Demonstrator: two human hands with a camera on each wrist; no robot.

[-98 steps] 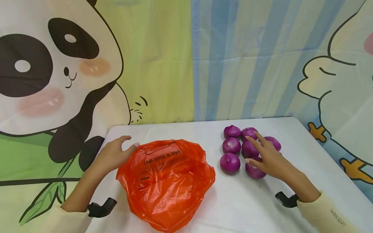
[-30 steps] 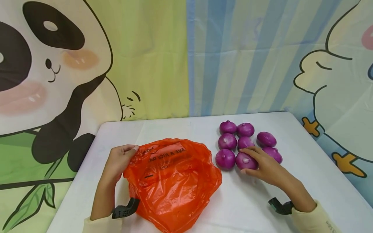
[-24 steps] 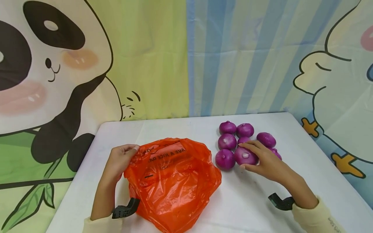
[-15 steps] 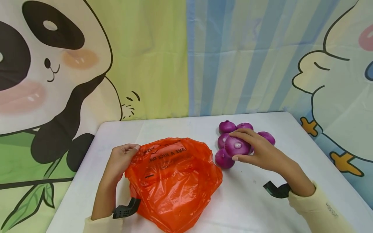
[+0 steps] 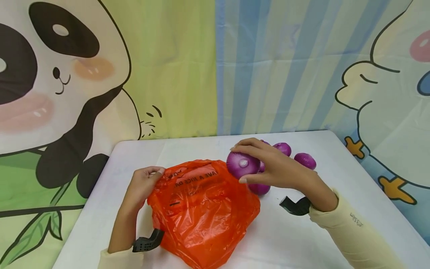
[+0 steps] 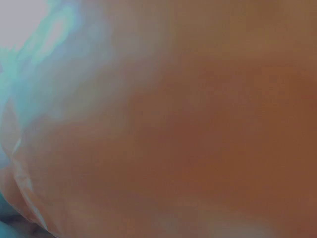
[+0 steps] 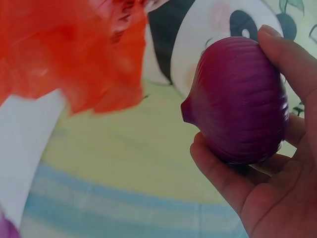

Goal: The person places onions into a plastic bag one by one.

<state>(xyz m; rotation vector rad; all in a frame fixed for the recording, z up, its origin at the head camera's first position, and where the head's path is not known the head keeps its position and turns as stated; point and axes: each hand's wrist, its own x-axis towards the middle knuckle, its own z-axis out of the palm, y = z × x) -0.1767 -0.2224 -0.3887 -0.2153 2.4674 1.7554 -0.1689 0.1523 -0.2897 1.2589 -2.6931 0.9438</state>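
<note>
My right hand (image 5: 273,164) holds a purple onion (image 5: 242,165) up in the air, at the upper right rim of an open red plastic bag (image 5: 205,220). In the right wrist view the onion (image 7: 242,101) sits between thumb and fingers, its stem tip pointing away from the palm. My left hand (image 5: 142,186) pinches the bag's upper left edge between thumb and fingers. Dark printed letters show on the bag's inner wall. The left wrist view is filled by blurred orange plastic (image 6: 198,148), so that hand is hidden there.
Several more purple onions stand on the white table (image 5: 289,239) right of the bag, among them a front one (image 5: 259,189), a rear one (image 5: 283,148) and one at the right (image 5: 305,161). My right hand hides others. A printed cloth (image 5: 268,67) hangs behind the table.
My left hand has gone from resting loosely by the bag to pinching its edge. My right hand has picked up an onion from the front row and carried it left to the bag.
</note>
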